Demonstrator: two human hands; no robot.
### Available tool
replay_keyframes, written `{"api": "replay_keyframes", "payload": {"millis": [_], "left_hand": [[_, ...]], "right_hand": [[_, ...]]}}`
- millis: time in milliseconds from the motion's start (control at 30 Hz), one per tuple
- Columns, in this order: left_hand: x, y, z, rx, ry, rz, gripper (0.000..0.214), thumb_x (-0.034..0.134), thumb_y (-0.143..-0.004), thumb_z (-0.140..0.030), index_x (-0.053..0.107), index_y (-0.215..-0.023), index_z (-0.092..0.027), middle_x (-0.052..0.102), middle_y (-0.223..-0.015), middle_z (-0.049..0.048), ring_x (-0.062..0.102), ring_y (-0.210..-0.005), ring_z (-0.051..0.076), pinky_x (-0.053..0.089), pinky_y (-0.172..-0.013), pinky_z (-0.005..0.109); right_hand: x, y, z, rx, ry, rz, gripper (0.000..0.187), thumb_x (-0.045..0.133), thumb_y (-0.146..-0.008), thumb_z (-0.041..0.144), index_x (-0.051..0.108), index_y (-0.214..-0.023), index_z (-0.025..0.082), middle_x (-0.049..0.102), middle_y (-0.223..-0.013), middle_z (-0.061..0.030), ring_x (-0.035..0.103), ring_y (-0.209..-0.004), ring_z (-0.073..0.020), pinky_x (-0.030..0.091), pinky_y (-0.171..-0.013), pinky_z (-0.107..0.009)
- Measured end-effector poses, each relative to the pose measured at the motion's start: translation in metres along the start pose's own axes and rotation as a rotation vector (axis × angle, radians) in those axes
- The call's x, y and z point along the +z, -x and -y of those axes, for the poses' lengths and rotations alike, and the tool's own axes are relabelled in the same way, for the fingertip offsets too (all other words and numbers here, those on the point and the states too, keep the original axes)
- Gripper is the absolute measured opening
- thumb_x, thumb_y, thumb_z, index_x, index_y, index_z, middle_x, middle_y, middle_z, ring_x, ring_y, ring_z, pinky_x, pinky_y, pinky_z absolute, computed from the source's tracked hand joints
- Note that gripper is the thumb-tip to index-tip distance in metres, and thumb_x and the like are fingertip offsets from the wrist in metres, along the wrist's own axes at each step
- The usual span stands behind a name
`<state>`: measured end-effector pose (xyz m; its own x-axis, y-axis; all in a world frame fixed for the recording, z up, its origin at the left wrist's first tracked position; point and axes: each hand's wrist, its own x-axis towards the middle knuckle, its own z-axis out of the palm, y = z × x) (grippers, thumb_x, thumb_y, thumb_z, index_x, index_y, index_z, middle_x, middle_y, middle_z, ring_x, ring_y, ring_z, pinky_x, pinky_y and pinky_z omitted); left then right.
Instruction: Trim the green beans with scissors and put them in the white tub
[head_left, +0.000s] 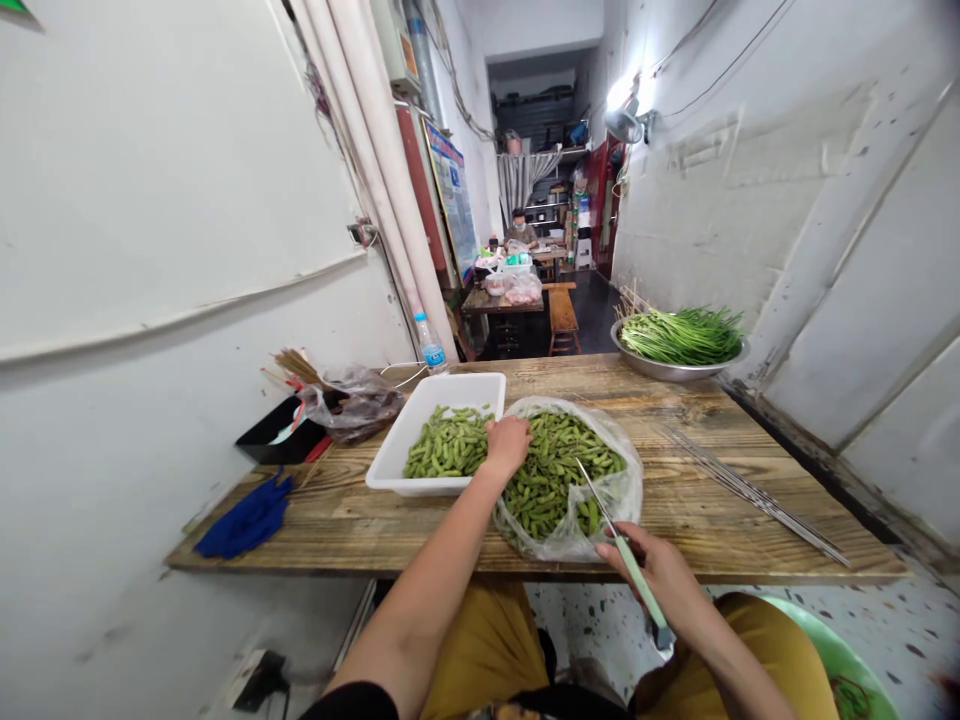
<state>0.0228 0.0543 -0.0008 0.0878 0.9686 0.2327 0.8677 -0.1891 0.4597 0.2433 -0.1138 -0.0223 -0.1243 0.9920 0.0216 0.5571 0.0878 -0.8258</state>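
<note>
My left hand [508, 445] is over the spot where the white tray's edge meets the plastic bag. Its fingers are curled, their tips hidden from me, and what they hold I cannot make out. Green soybean pods [450, 445] lie heaped in the white plastic tray [386, 478]. More pods [551, 465] fill the clear plastic bag [628, 490], which is open and rolled down. In my right hand [660, 575] is a pair of scissors [634, 570] with a pale green handle, seen edge-on. Their slim pointed blade angles up and left over the bag's pods.
On the wooden table [337, 540], metal skewers [757, 495] lie right, below a metal bowl [679, 372] of green stalks. A water bottle [431, 345], black box [277, 435] and blue cloth [246, 518] are left. A green basin [825, 640] stands lower right. Another person [520, 232] sits far back.
</note>
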Motion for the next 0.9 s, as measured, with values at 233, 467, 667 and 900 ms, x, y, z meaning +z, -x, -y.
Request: {"api": "replay_keyframes", "payload": {"millis": [233,467,667,900], "left_hand": [[-0.007,0.030,-0.006,-0.059,0.595,0.126,0.013,0.055,-0.076,-0.021,0.060,-0.085,-0.014,0.069,-0.078,0.0056,0.061,-0.066,0.014,0.045,-0.066,0.025],[-0.003,0.050,-0.005,-0.177,1.044,0.154,0.021,0.058,-0.074,-0.025,0.060,-0.090,-0.012,0.070,-0.074,0.0063,0.063,-0.062,0.013,0.048,-0.069,0.028],[0.000,0.034,-0.004,0.053,0.661,0.079,0.033,0.042,-0.082,-0.016,0.060,-0.110,-0.017,0.067,-0.102,0.0087,0.063,-0.090,0.019,0.046,-0.085,0.036],[-0.008,0.016,0.004,0.087,-0.206,0.050,0.030,0.048,-0.076,-0.007,0.069,-0.094,-0.019,0.064,-0.096,0.0126,0.054,-0.099,0.026,0.040,-0.087,0.037]], "right_hand": [[0.002,-0.004,0.003,0.005,0.026,0.032,0.041,0.051,-0.079,0.049,0.063,-0.098,0.015,0.065,-0.069,-0.0032,0.060,-0.066,-0.0211,0.044,-0.061,-0.026],[0.007,-0.006,0.014,-0.045,0.008,0.022,0.036,0.051,-0.078,0.049,0.066,-0.088,0.017,0.064,-0.066,-0.0004,0.058,-0.063,-0.0179,0.042,-0.058,-0.023],[0.006,-0.002,0.011,0.021,-0.023,-0.021,0.045,0.054,-0.074,0.051,0.067,-0.098,0.016,0.067,-0.066,-0.0025,0.061,-0.062,-0.0211,0.045,-0.055,-0.026],[0.002,0.002,0.003,-0.009,-0.029,0.007,0.041,0.056,-0.076,0.045,0.065,-0.101,0.014,0.068,-0.071,-0.0042,0.062,-0.068,-0.0219,0.047,-0.064,-0.027]]}}
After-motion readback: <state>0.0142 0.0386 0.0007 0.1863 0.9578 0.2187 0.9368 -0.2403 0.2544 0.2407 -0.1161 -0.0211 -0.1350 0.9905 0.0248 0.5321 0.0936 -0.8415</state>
